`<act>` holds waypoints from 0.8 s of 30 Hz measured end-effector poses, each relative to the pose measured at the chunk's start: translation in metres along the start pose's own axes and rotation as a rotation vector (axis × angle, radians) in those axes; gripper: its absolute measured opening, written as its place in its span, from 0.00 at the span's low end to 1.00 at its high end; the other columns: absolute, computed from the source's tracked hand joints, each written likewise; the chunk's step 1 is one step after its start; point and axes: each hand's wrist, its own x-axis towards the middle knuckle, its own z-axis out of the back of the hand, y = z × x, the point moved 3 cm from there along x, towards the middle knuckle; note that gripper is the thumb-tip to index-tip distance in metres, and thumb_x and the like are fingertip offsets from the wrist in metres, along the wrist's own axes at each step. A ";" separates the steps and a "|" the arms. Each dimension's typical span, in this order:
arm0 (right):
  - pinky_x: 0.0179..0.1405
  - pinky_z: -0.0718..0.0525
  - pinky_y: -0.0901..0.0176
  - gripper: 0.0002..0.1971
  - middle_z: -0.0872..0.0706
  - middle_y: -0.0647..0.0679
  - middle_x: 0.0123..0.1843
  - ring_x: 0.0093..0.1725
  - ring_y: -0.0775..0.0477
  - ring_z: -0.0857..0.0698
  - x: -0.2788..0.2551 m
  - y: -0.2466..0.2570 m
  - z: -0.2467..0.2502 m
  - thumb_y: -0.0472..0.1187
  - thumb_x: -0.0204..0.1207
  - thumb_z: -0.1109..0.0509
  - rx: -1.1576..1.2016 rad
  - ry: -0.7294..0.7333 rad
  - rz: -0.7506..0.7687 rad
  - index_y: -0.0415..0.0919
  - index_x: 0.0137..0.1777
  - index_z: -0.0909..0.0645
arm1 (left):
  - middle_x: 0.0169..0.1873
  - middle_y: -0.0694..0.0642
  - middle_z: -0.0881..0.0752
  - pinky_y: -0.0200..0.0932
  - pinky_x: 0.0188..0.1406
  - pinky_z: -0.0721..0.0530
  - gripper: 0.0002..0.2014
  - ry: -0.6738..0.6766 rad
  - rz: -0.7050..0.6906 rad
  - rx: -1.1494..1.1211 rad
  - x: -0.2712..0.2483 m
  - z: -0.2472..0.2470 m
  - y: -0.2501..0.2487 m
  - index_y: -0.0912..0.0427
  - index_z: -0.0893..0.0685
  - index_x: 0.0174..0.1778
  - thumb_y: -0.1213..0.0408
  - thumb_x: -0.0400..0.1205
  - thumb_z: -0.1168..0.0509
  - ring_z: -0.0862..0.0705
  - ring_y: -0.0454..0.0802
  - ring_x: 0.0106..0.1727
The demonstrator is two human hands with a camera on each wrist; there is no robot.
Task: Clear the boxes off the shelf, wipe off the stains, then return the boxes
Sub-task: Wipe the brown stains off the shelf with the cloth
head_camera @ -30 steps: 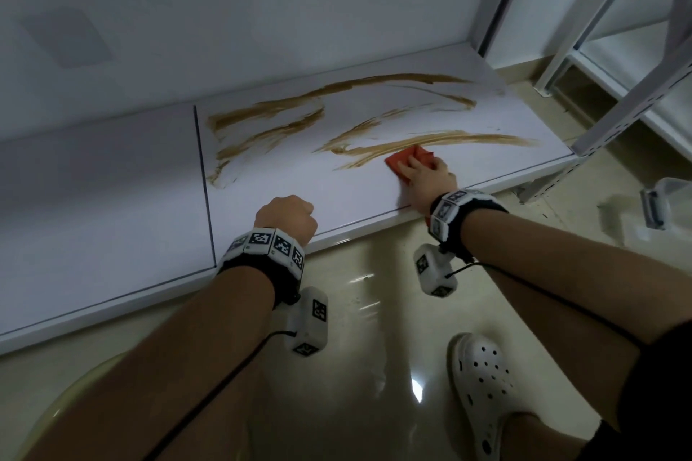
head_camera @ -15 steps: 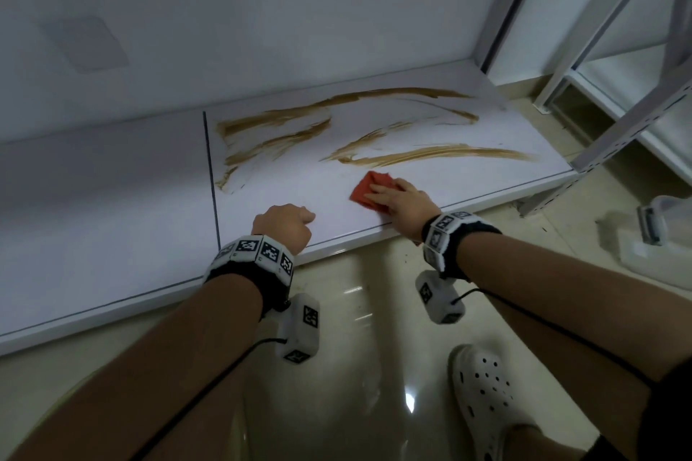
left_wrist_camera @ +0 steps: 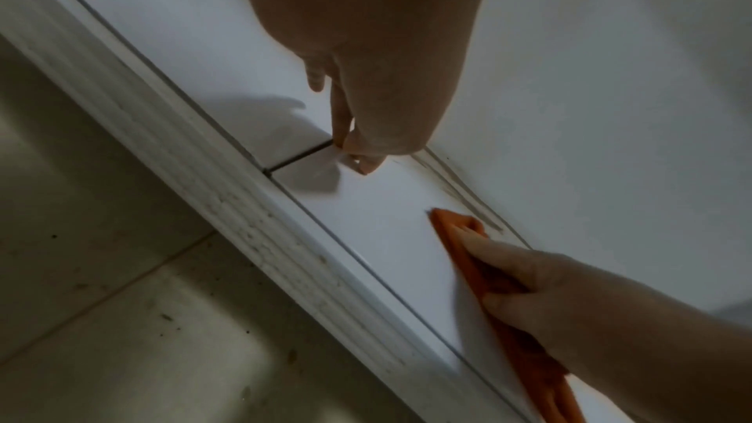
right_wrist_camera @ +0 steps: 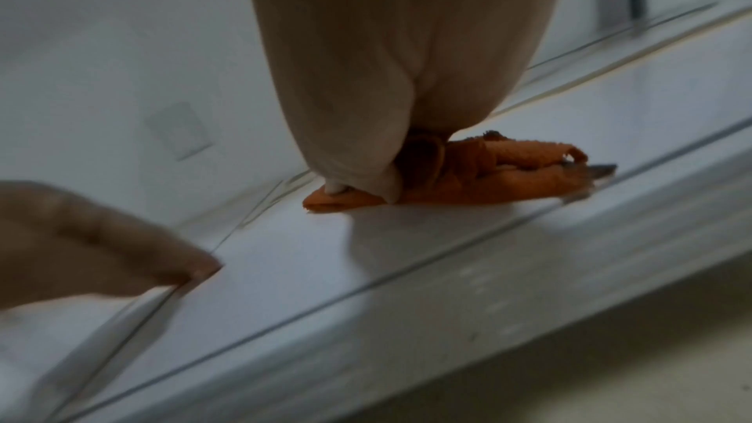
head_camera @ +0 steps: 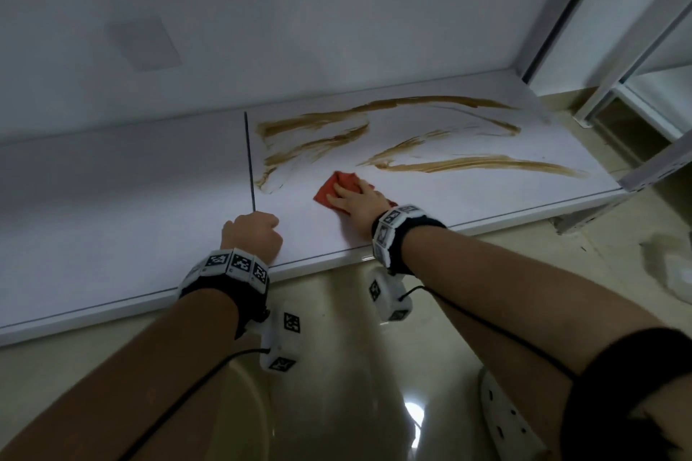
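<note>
My right hand [head_camera: 355, 200] presses flat, fingers extended, on 1 crumpled orange cloth [head_camera: 333, 187], near-centre of the white metal shelf [head_camera: 112, 198]. My left hand [head_camera: 252, 236] is a closed fist w/ nothing in it, knuckles resting on the shelf's near edge by the dark panel seam [head_camera: 249, 161]. Approx. 5 brown smear stains [head_camera: 479, 165] run far and right of the cloth.

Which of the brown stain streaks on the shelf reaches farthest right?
The long front streak, running rightward from just beyond the orange cloth under the right hand; it nearly reaches the shelf end, unlike the others.
</note>
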 end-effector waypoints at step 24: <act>0.81 0.51 0.37 0.34 0.58 0.50 0.86 0.83 0.34 0.61 0.037 0.051 0.025 0.40 0.83 0.42 -0.116 0.063 -0.114 0.50 0.84 0.56 | 0.79 0.58 0.35 0.47 0.76 0.34 0.23 0.245 -0.040 0.098 -0.008 0.008 0.049 0.58 0.32 0.78 0.70 0.85 0.52 0.34 0.57 0.78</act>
